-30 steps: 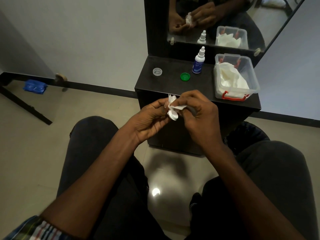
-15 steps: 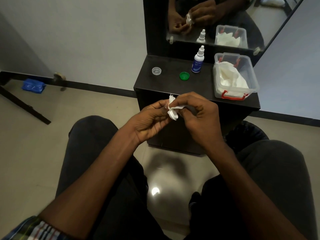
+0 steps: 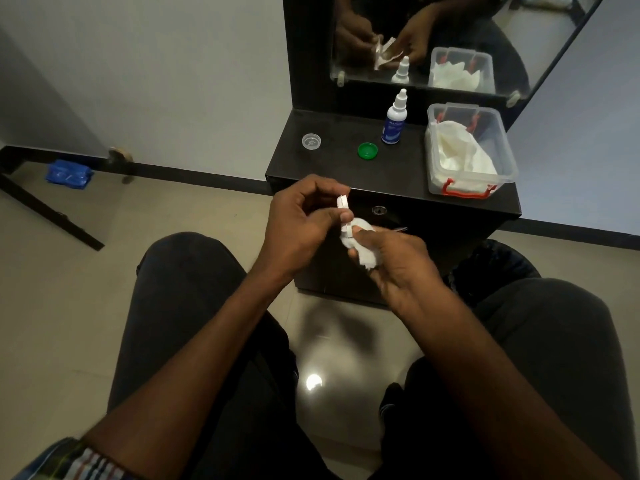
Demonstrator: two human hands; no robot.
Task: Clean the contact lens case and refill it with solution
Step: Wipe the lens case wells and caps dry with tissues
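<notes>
Left hand point(image 3: 301, 220) pinches the lens case point(image 3: 343, 211) edge-on, steadying it — right hand point(image 3: 391, 261) grips tissue point(image 3: 363, 251) against it for wiping.

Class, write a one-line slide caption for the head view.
Left hand holds lens case; right hand wipes it with tissue.

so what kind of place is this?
Likely a bedroom or dressing corner at home: a dark dressing table with a mirror above it, a solution bottle and a tissue box on top, tiled floor below.
</notes>
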